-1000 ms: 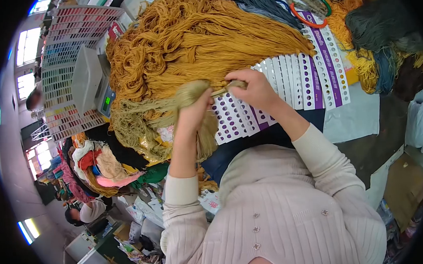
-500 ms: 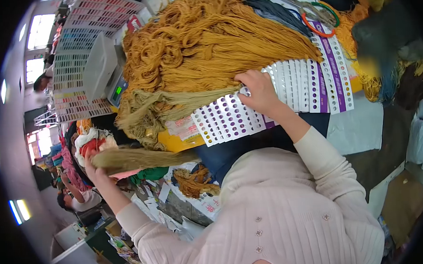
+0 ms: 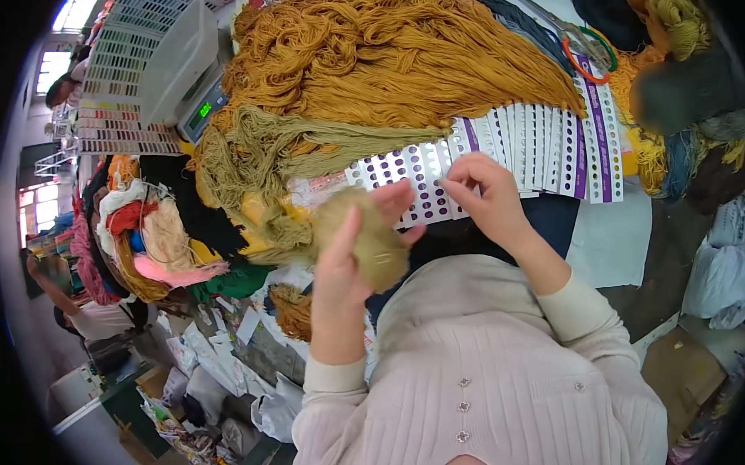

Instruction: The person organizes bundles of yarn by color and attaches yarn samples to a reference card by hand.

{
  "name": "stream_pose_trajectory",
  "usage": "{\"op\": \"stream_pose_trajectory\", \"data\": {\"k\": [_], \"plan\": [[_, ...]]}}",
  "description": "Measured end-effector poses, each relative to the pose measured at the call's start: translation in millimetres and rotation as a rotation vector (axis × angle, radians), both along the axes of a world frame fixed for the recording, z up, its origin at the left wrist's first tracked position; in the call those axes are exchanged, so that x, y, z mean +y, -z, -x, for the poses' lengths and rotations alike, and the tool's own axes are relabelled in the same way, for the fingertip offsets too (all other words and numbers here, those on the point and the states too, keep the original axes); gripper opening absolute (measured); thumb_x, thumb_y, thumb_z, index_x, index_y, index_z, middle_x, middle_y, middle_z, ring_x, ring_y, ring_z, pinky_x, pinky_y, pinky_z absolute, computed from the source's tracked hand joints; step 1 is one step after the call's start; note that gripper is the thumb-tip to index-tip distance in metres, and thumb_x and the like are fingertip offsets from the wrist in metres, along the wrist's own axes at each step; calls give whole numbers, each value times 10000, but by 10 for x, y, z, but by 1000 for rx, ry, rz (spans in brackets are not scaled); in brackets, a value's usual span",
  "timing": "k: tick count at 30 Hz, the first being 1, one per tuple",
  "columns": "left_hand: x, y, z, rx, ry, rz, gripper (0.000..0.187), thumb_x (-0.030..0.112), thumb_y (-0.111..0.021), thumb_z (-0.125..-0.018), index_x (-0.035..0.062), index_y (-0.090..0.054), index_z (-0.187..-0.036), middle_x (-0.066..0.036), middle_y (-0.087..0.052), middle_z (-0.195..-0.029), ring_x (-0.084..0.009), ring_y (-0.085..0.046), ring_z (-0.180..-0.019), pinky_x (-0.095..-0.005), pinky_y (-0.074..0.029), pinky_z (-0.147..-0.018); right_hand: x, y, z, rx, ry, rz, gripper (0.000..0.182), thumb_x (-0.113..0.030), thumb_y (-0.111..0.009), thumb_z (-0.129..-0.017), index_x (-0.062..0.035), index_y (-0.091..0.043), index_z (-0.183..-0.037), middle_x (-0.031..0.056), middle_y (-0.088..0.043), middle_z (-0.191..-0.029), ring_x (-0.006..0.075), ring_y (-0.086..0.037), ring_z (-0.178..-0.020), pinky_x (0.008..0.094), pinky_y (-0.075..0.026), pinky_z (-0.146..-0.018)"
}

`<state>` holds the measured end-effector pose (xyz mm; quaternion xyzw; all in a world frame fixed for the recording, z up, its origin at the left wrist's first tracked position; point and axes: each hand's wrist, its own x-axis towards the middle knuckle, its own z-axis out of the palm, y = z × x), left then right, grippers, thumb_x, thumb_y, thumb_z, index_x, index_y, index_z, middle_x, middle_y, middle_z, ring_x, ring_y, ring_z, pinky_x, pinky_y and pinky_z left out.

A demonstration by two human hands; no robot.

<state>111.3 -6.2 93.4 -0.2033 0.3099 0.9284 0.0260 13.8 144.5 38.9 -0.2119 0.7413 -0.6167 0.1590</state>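
Observation:
My left hand point(image 3: 345, 263) is wrapped round a bunched skein of olive yarn point(image 3: 361, 237), blurred by motion, in front of my waist. My right hand point(image 3: 489, 196) is just to its right, thumb and forefinger pinched together; whatever they hold, if anything, is too small to make out. Below and behind that hand lies a fanned row of white and purple punched cards point(image 3: 528, 147). More olive yarn point(image 3: 257, 154) lies along the front of a large heap of mustard-brown yarn point(image 3: 365, 62).
A digital scale point(image 3: 203, 109) with a white tray stands at the left. Scissors point(image 3: 576, 37) with green and orange handles lie at the back right. Mixed coloured skeins point(image 3: 152, 225) hang at the left. Other people, one with a raised arm point(image 3: 55, 284), are beyond.
My left hand has swung from the far left to the middle with the olive skein, which is now bunched up. My right hand has lifted off the cards and yarn and moved slightly right and down.

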Motion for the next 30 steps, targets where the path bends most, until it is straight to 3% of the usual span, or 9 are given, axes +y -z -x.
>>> {"op": "stream_pose_trajectory", "data": {"k": [1,4,5,11,12,14,21,24,30], "plan": [[87,9,52,-15,19,27,443,298,-344,-852,-6,-341,-1174,-142,-436,-1136,-231,-425,-1048,-393,-354,-864,-13,33,-72,-182,8,148,70,-73,-569,-720,-9,-546,-737,13,-517,-647,83,-485,-552,198,-363,-472],[99,165,30,79,140,-37,463,301,-336,-857,-22,-319,-1187,-142,-434,-1132,-225,-438,-1029,-348,-362,-858,-104,-359,-184,-671,-161,250,74,-78,-552,-740,-7,-571,-750,1,-535,-649,58,-476,-517,179,-359,-450],[89,188,16,131,190,-80,467,299,-334,-859,-28,-312,-1191,-142,-434,-1130,-222,-444,-1020,-333,-365,-854,-126,-349,-202,-710,-219,285,83,-73,-545,-742,-2,-585,-754,8,-545,-640,54,-471,-483,167,-358,-434],[107,22,-48,7,4,-163,425,247,-351,-860,-53,-344,-1161,-132,-475,-1059,-192,-483,-940,-337,-385,-836,-129,-313,-163,-921,-191,510,109,-53,-533,-732,40,-581,-765,62,-579,-680,63,-476,-471,164,-351,-409],[122,38,-63,19,21,-79,406,226,-365,-856,-55,-359,-1149,-134,-476,-1060,-192,-481,-948,-336,-388,-835,-121,-330,-160,-964,-175,532,110,-53,-534,-731,41,-582,-765,71,-585,-688,61,-475,-470,163,-349,-404],[164,82,-88,42,59,91,368,183,-391,-847,-58,-388,-1125,-137,-477,-1061,-194,-476,-963,-334,-394,-834,-101,-344,-163,-934,-187,511,109,-49,-536,-729,41,-585,-769,91,-592,-734,57,-473,-467,164,-347,-396],[217,17,-50,-28,-61,-57,301,97,-419,-824,-64,-436,-1077,-129,-498,-1032,-180,-509,-907,-302,-426,-778,-80,-412,-164,-735,-266,222,94,-9,-541,-713,54,-582,-770,117,-586,-842,50,-463,-467,160,-342,-393],[191,57,-64,0,-4,18,297,93,-420,-821,-65,-438,-1072,-132,-510,-1010,-180,-524,-877,-292,-429,-765,-97,-390,-206,-807,-214,382,90,16,-534,-704,58,-581,-769,113,-585,-833,38,-429,-456,154,-314,-386],[161,69,-64,7,-23,-89,281,91,-432,-819,-69,-445,-1050,-131,-526,-971,-173,-536,-842,-271,-434,-744,-75,-340,-173,-999,-271,561,100,44,-517,-699,66,-578,-774,137,-549,-930,33,-377,-452,155,-276,-384]]}}
